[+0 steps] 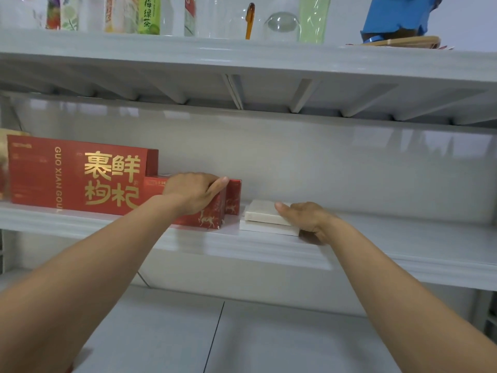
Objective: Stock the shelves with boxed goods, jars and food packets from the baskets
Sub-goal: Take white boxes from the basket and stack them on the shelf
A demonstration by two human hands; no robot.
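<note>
Printed in gold on the large red box (78,176) just left of the left hand (193,192): "GUO XIAN GOU", cut off by the shelf lip, beside four big Chinese characters. Set upright on the middle shelf (403,246), broad face to the front.

Under the left hand, a small red box (209,215) with pale deer figures near its foot. Gripped from above, fingers curled over the top, thumb at the right end. Long axis seemingly along the shelf, though hard to judge with hand and forearm across it. Just behind and right of that hand, a second small red box (233,196) with the same deer, touching the first.

Between the hands, the white boxes (265,215): two flat ones stacked, long sides roughly along the shelf, the upper one slightly skewed. Held at the right end by the right hand (306,219), thumb laid along the top, fingers tucked out of sight round the end.

Above both hands, on the upper shelf (269,57): a green packet (149,14) reading "绿茶", an amber-handled utensil (250,21), an upturned clear glass (282,24) and a crumpled blue wrapper (398,14) far to the right.

Below the hands, a grey surface (161,332) with a dark seam.
</note>
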